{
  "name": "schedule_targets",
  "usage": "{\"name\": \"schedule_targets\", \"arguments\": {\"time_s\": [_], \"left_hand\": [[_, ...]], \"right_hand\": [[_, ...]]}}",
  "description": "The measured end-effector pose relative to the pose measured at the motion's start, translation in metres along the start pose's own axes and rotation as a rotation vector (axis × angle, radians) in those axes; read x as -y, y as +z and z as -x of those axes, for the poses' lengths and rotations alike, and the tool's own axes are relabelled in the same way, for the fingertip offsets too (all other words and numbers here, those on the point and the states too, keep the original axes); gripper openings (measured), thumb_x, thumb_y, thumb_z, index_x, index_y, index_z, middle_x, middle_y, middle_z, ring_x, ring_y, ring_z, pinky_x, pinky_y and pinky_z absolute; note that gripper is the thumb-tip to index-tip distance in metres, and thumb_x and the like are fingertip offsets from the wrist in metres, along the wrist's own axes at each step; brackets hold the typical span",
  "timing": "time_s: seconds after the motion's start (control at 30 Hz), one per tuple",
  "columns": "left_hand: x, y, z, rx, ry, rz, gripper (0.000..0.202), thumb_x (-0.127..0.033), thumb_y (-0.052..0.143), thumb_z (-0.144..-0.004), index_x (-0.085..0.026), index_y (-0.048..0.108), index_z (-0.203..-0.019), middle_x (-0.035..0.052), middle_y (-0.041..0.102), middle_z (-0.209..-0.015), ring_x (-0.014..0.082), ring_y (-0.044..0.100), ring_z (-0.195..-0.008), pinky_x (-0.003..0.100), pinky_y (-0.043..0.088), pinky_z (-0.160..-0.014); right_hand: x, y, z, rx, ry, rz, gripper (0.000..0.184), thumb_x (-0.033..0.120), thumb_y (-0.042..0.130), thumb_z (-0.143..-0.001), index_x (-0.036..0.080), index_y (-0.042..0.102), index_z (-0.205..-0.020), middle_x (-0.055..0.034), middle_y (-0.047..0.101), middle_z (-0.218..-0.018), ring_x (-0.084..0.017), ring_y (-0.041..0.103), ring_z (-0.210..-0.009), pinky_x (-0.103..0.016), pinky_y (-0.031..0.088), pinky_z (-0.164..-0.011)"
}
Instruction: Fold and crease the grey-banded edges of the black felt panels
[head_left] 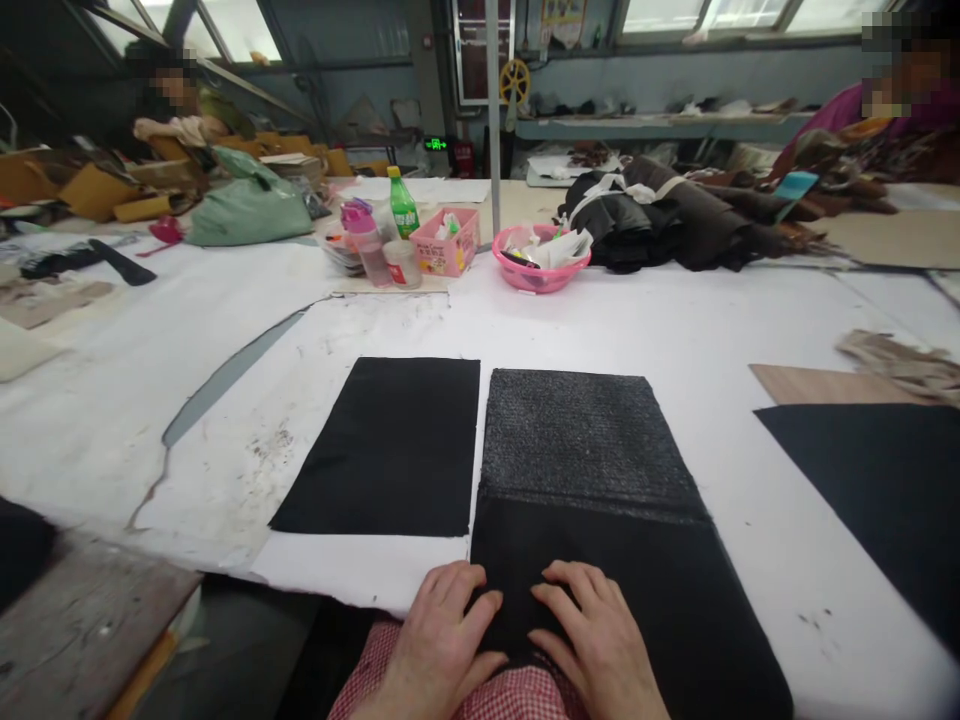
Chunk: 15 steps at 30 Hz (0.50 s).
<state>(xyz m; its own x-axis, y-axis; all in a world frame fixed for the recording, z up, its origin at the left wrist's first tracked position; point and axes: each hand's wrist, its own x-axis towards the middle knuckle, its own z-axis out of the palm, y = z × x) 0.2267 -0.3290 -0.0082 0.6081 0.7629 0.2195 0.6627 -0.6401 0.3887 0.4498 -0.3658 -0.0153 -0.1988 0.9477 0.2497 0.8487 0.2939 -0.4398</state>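
My left hand (pixel 448 625) rests at the near left edge of a black sheet, its fingers bent and its thumb apart. My right hand (pixel 591 622) lies on the same sheet a little further right, thumb and fingers also spread. Both sets of fingertips touch the sheet near the table's front edge. The black sheet (pixel 630 590) is smooth in its near part. Beyond a crosswise seam or edge lies a rough, speckled dark grey panel (pixel 577 425); whether it is one piece with the sheet I cannot tell. Left of it, a plain black rectangular piece (pixel 397 450) lies flat.
White covering (pixel 300 480) on the table has a torn gap at left. A larger black piece (pixel 877 490) lies at right over a brown board (pixel 817 384). Further back are a pink basin (pixel 541 275), a pink box (pixel 448 250), bottles and dark material rolls (pixel 682 220). Two people are beyond.
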Motion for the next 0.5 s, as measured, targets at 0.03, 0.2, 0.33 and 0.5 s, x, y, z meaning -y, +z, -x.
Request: {"name": "schedule_targets", "arguments": {"time_s": [0.03, 0.2, 0.33, 0.5], "left_hand": [[-0.002, 0.001, 0.000, -0.008, 0.003, 0.000, 0.053, -0.018, 0.087, -0.063, -0.020, 0.062, -0.110, 0.0094, 0.060, -0.111, 0.0298, 0.060, -0.103, 0.048, 0.056, -0.086], [-0.010, 0.003, 0.003, -0.015, 0.046, 0.017, 0.052, -0.022, 0.088, -0.063, -0.020, 0.062, -0.107, 0.0069, 0.063, -0.104, 0.0276, 0.060, -0.092, 0.045, 0.056, -0.076], [-0.010, -0.003, 0.001, -0.003, 0.072, 0.031, 0.030, -0.026, 0.081, -0.075, -0.019, 0.062, -0.097, 0.0045, 0.062, -0.089, 0.0237, 0.059, -0.081, 0.040, 0.055, -0.068], [-0.002, -0.007, -0.014, 0.000, 0.122, -0.032, 0.053, -0.032, 0.086, -0.068, -0.017, 0.061, -0.112, 0.0120, 0.062, -0.116, 0.0322, 0.058, -0.109, 0.049, 0.054, -0.089]], "right_hand": [[-0.002, -0.001, 0.004, -0.012, -0.025, 0.008, 0.015, 0.030, 0.057, -0.094, 0.026, 0.065, -0.106, -0.0050, 0.063, -0.114, -0.024, 0.059, -0.105, -0.037, 0.051, -0.083], [-0.006, -0.010, 0.018, -0.081, -0.155, 0.088, 0.025, 0.033, 0.043, -0.101, 0.026, 0.066, -0.102, -0.0028, 0.067, -0.108, -0.020, 0.062, -0.104, -0.032, 0.051, -0.085], [-0.010, -0.016, 0.026, -0.130, -0.197, 0.159, 0.031, 0.036, 0.038, -0.103, 0.026, 0.067, -0.098, -0.0011, 0.069, -0.103, -0.018, 0.065, -0.099, -0.029, 0.052, -0.082], [-0.016, -0.021, 0.036, -0.126, -0.204, 0.182, 0.031, 0.039, 0.039, -0.103, 0.027, 0.065, -0.092, 0.0002, 0.070, -0.098, -0.017, 0.066, -0.093, -0.028, 0.052, -0.079]]}}
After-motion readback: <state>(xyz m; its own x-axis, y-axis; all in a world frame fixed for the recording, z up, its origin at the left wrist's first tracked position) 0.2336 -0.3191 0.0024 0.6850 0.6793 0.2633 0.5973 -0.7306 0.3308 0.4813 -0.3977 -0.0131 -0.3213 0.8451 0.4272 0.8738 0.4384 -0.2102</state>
